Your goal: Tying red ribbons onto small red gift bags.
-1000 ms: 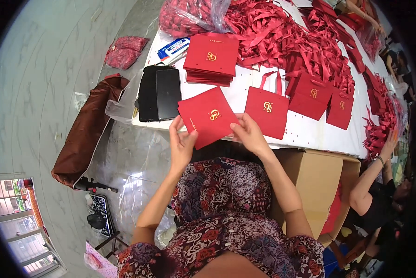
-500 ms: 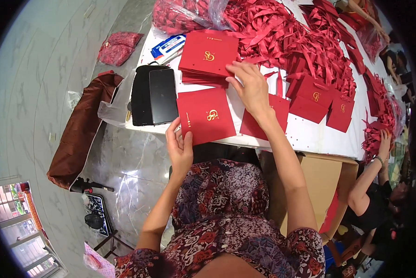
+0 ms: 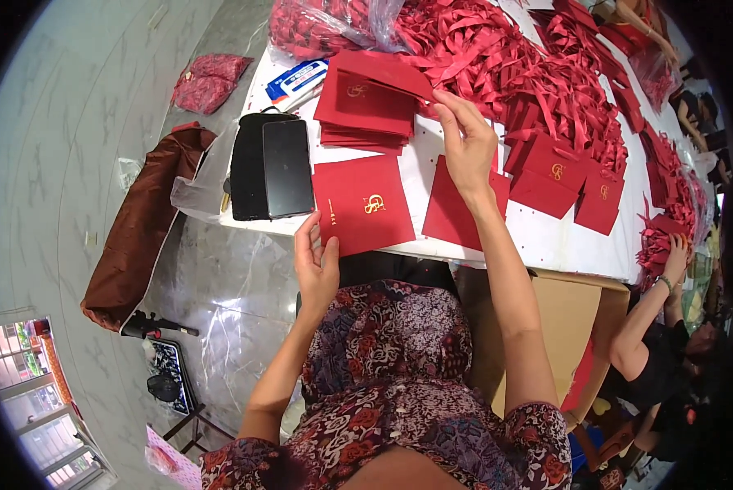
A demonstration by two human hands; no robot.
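A flat red paper bag (image 3: pixel 362 184) with a gold emblem lies at the table's front edge. My left hand (image 3: pixel 316 257) has its lower left corner between thumb and fingers. Behind it is a stack of the same flat bags (image 3: pixel 362 135). My right hand (image 3: pixel 469 151) pinches the right edge of the top bag (image 3: pixel 391 72), which is tilted up off the stack. The emblem of the bag beneath shows in shadow. Another flat red bag (image 3: pixel 460 208) lies partly under my right wrist.
A black phone (image 3: pixel 288 170) on a dark pouch (image 3: pixel 248 175) and a blue-white packet (image 3: pixel 298 83) lie left of the stack. Red ribbons (image 3: pixel 473 49) are heaped behind, with more red bags (image 3: pixel 553 173) at right. An open cardboard box (image 3: pixel 558 327) stands below the table edge. Another person's arm (image 3: pixel 648 314) reaches in at right.
My right hand has moved up and right, lifting the right edge of the stack's top bag. My left hand stays at the front bag's corner.
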